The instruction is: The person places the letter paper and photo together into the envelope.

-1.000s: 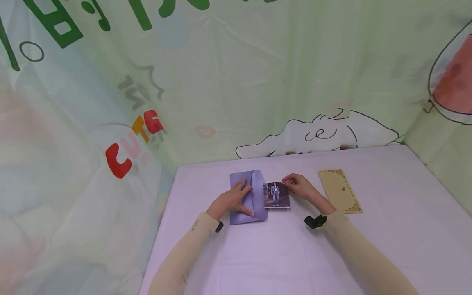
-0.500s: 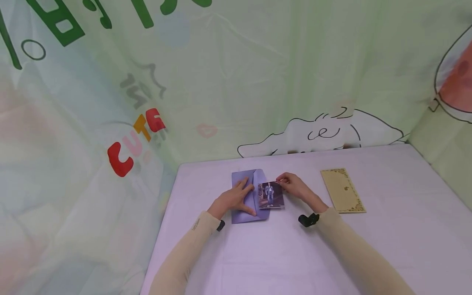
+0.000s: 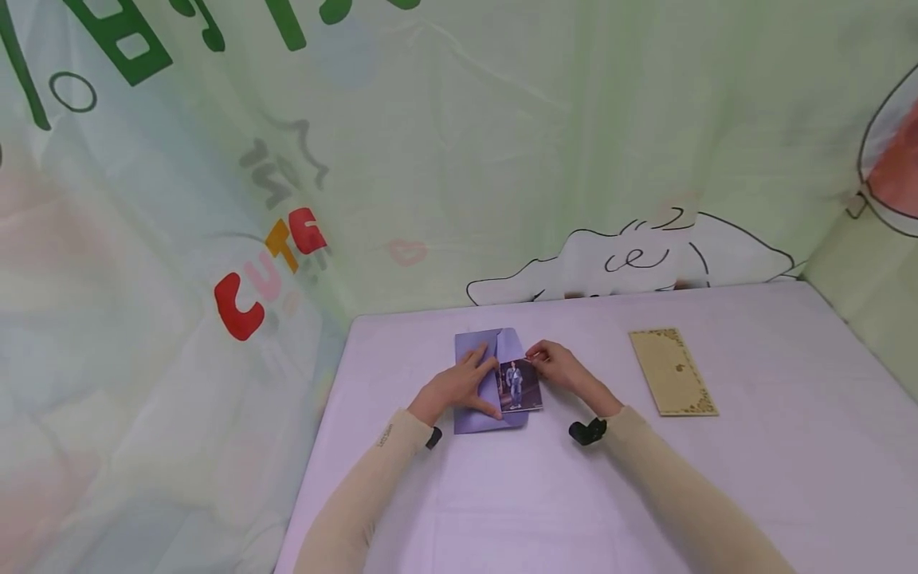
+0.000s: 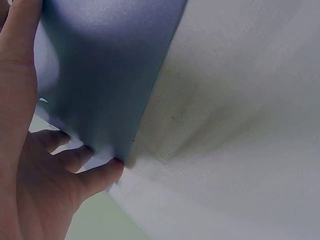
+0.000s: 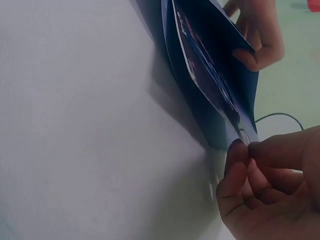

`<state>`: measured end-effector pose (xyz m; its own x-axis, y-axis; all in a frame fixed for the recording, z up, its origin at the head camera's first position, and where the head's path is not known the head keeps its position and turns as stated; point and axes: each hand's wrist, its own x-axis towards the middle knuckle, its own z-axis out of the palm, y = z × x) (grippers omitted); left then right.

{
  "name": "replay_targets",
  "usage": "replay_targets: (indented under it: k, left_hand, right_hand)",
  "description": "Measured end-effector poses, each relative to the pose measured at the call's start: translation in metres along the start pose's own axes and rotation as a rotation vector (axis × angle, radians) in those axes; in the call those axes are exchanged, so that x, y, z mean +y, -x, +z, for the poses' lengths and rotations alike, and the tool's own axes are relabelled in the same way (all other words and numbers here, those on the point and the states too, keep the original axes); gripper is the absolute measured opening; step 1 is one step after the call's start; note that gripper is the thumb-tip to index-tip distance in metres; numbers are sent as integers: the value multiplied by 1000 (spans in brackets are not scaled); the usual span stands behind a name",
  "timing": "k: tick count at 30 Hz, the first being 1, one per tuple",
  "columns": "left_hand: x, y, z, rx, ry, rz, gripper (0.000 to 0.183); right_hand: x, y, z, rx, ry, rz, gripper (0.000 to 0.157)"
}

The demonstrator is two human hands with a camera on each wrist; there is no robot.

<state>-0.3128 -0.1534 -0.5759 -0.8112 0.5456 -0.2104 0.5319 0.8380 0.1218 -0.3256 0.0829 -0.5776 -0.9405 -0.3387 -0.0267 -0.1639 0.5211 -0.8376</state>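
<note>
A purple envelope (image 3: 469, 344) lies on the table with its flap out to the right. My left hand (image 3: 453, 386) rests across it, fingers spread over the body; in the left wrist view, fingertips (image 4: 116, 164) touch the envelope's edge. A photo print (image 3: 523, 389) showing a standing person overlaps the flap, its left edge right at the envelope's mouth. The thumb and fingers of my right hand (image 3: 562, 368) pinch the print's upper right corner. From the right wrist, the print (image 5: 200, 75) stands between the envelope's parted layers, near the pinching fingertips.
On the right of the table lies a tan card-like rectangle (image 3: 674, 371) with ornate patterned edges. A pale cloth covers the table (image 3: 559, 494). Printed curtains (image 3: 459, 159) stand behind and to the left.
My right hand has moved left with the photo print, from beside the flap to over it at the envelope's mouth. The left hand stays on the envelope.
</note>
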Motion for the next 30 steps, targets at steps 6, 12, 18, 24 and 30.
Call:
replay_targets:
  k: [6,12,18,24,30]
  left_hand:
    - [0,0,0,4,-14,2,103]
    - [-1,1,1,9,-1,2,103]
    - [-2,0,3,9,-2,5,103]
    - [-2,0,4,19,1,11,103]
    - [-2,1,3,8,14,-3,110]
  right_hand:
    - [-6,-4,11,2,21,-37,21]
    - [-13,-10,24,-21,75,-62,20]
    - [-17,-13,34,-39,100,-69,19]
    - [-17,-16,41,-40,111,-90,18]
    - [-19,-19,45,-44,106,-114,19]
